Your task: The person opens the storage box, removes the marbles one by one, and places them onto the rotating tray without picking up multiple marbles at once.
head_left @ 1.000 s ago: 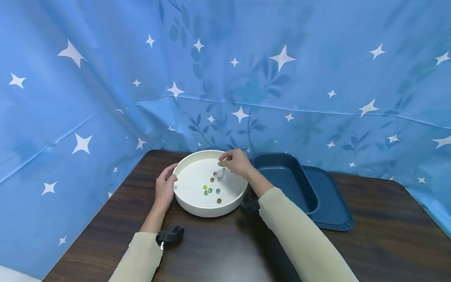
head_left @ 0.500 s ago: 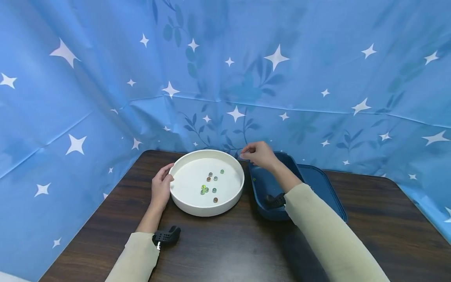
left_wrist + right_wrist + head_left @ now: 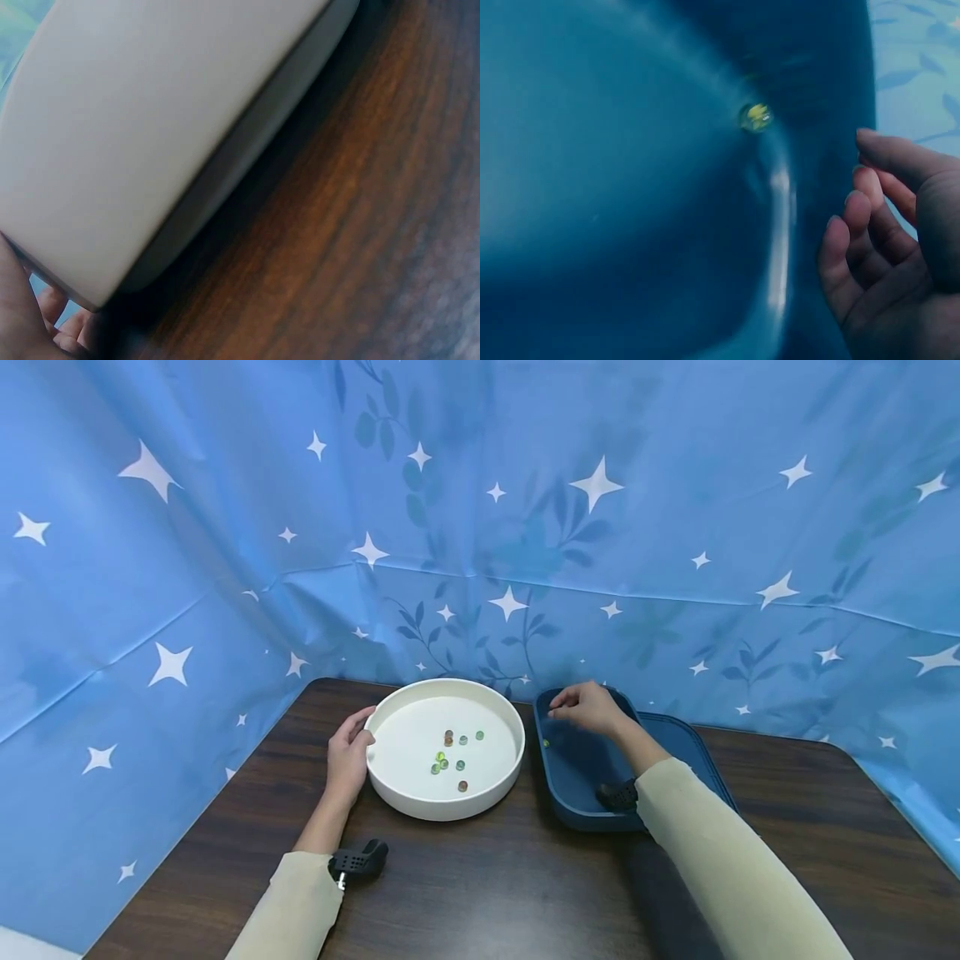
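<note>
On the left, my left hand (image 3: 348, 760) holds the side of a round white tray (image 3: 397, 806), with the thumb at its rim. The tray's pale wall (image 3: 142, 135) fills much of the left wrist view. Several glass marbles (image 3: 440, 757) lie scattered on the tray's floor, green, brownish and clear. My right hand (image 3: 588, 710) hangs over the far part of a dark blue rectangular pan (image 3: 573, 777). Its fingers (image 3: 836, 247) are loosely bent, and nothing shows between them. A yellow marble (image 3: 756, 118) lies inside the pan, near a corner.
A flat dark blue tray (image 3: 675, 739) lies partly under the pan's right side. The dark wooden table (image 3: 480, 885) holds everything. Behind it hangs a blue curtain (image 3: 675, 527) with white stars. Black camera mounts (image 3: 360, 860) sit on both wrists.
My right hand has moved right from above the white tray to above the blue pan, and its fingertips have parted. My left hand stays on the white tray. The marbles there have shifted slightly.
</note>
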Demonstrator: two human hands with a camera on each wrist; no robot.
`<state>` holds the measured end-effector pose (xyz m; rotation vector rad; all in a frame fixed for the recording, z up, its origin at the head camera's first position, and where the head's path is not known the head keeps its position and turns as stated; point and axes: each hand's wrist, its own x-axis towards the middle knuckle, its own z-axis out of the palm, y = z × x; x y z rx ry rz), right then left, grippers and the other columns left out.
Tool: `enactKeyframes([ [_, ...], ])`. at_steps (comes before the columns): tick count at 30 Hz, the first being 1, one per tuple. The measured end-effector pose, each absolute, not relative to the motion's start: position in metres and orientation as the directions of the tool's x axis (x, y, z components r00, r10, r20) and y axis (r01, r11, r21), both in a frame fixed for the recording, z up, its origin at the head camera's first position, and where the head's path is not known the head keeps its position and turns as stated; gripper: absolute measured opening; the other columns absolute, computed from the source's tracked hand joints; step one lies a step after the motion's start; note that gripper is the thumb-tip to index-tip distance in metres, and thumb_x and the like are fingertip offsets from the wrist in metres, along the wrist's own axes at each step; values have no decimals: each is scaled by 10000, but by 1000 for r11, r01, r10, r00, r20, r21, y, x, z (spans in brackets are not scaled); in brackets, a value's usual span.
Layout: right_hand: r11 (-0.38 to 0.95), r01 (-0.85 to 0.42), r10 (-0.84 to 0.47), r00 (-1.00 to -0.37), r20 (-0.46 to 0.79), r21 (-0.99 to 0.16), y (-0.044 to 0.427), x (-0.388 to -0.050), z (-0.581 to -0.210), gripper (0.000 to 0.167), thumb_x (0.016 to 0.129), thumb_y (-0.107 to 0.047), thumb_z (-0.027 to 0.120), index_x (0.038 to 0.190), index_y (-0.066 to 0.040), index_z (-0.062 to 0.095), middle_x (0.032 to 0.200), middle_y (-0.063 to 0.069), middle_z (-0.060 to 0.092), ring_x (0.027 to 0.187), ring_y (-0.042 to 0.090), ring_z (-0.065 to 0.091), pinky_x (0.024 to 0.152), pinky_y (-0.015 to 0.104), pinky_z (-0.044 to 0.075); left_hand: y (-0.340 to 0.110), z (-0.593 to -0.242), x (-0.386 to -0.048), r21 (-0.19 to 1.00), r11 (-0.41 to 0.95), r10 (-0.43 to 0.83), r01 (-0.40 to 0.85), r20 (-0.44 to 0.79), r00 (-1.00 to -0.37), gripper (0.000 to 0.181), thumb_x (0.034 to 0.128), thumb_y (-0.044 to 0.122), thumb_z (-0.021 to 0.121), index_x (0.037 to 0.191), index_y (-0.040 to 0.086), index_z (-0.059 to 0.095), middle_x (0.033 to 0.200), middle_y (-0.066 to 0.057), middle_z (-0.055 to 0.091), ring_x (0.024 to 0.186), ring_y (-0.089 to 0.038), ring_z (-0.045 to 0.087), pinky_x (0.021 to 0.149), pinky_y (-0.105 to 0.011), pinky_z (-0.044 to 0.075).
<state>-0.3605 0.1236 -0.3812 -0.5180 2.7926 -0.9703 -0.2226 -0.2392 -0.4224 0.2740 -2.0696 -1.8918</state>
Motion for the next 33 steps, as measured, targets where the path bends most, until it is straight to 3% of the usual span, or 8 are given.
enactKeyframes([
  [9,739,-250,-428,-891,-149,-625,125,-363,-394,205,920,-232,715,1054,-80,746,948,52,745,759,159,609,661,282,520,-239,-422,-222,990,116,-356,74,111,-928,550,901,-3,410,1442,-19,511,1543,-198,479,1480,-329,409,1196,-484,346],
  [16,768,-288,-463,-867,-185,-572,123,-363,-399,171,908,-192,725,1036,-80,747,887,31,732,735,138,597,641,263,502,-241,-422,-223,993,99,-352,70,101,-931,563,888,-33,391,1439,-36,506,1552,-213,460,1491,-344,386,1196,-508,335],
  [27,764,-317,-507,-833,-220,-562,122,-364,-402,141,937,-129,681,1033,-75,769,921,33,762,764,126,592,679,262,496,-240,-420,-222,992,100,-352,76,107,-930,561,888,-23,396,1439,-43,504,1545,-219,467,1477,-352,403,1185,-497,345],
  [33,771,-287,-476,-853,-215,-568,124,-364,-401,121,940,-142,684,1008,-87,767,923,24,758,772,126,605,691,259,513,-239,-420,-222,993,98,-347,66,97,-933,558,895,-23,393,1442,-34,504,1550,-209,465,1486,-343,393,1197,-503,337],
])
